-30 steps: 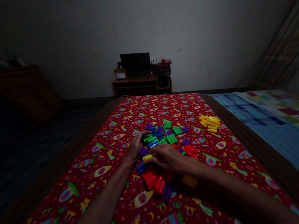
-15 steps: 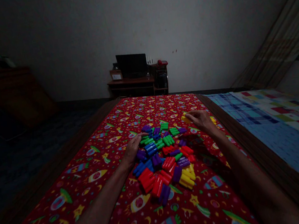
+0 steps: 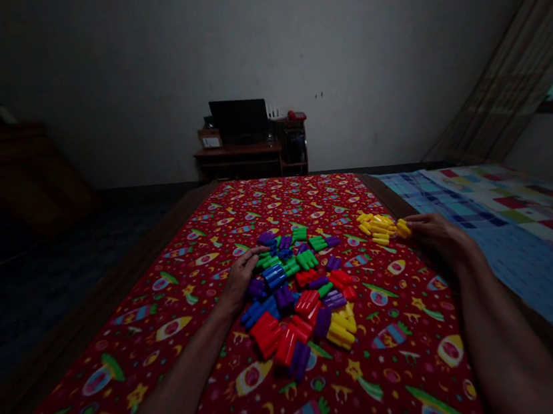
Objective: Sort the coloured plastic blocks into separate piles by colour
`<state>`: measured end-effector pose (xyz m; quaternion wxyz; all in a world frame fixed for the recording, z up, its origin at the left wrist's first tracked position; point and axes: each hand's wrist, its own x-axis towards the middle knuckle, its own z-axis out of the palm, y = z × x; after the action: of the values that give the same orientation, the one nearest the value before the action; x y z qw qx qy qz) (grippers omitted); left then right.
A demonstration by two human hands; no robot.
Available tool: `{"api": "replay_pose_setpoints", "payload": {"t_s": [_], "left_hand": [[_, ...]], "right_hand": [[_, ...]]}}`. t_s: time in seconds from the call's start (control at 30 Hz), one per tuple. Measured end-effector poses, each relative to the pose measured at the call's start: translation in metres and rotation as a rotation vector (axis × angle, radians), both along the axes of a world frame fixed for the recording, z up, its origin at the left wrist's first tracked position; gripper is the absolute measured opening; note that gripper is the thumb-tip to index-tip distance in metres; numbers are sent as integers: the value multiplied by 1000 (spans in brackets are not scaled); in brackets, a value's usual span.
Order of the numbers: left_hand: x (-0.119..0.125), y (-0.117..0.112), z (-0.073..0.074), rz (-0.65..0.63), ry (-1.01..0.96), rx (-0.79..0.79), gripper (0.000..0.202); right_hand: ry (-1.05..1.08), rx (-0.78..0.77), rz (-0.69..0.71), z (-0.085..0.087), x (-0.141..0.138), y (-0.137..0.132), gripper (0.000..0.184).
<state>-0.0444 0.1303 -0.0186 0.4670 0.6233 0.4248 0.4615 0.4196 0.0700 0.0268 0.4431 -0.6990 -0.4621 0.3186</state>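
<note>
A heap of plastic blocks (image 3: 298,298) in red, blue, green, purple and yellow lies on the red patterned cloth (image 3: 170,327). My left hand (image 3: 239,277) rests against the heap's left edge, its fingers loosely bent over purple and green blocks and gripping nothing. A separate small pile of yellow blocks (image 3: 377,228) lies to the right. My right hand (image 3: 434,233) lies flat on the cloth just right of that pile, with its fingertips touching the outermost yellow block (image 3: 403,227).
The cloth covers a long surface with a dark wooden border (image 3: 522,318). A checked blue mat (image 3: 520,217) lies to the right. A desk with a dark monitor (image 3: 240,121) stands against the far wall. The room is dim.
My right hand carried a yellow block from the heap to the yellow pile and now lies to its right. The left hand stayed at the heap's left edge.
</note>
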Motion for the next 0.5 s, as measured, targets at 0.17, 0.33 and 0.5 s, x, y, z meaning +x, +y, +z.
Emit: {"api": "replay_pose_setpoints", "payload": {"t_s": [0.17,0.33,0.5], "left_hand": [[0,1,-2,-10,-23,-23,44],[-1,1,-3,-20,1,-10,45],[0,2,-2,-15,-8,-1,45]], "right_hand": [[-4,-48,-77,-21,6,22,26],[-308,-11,-122,-18,2,27,27],[-650,111,-192,27,-23,8,27]]}}
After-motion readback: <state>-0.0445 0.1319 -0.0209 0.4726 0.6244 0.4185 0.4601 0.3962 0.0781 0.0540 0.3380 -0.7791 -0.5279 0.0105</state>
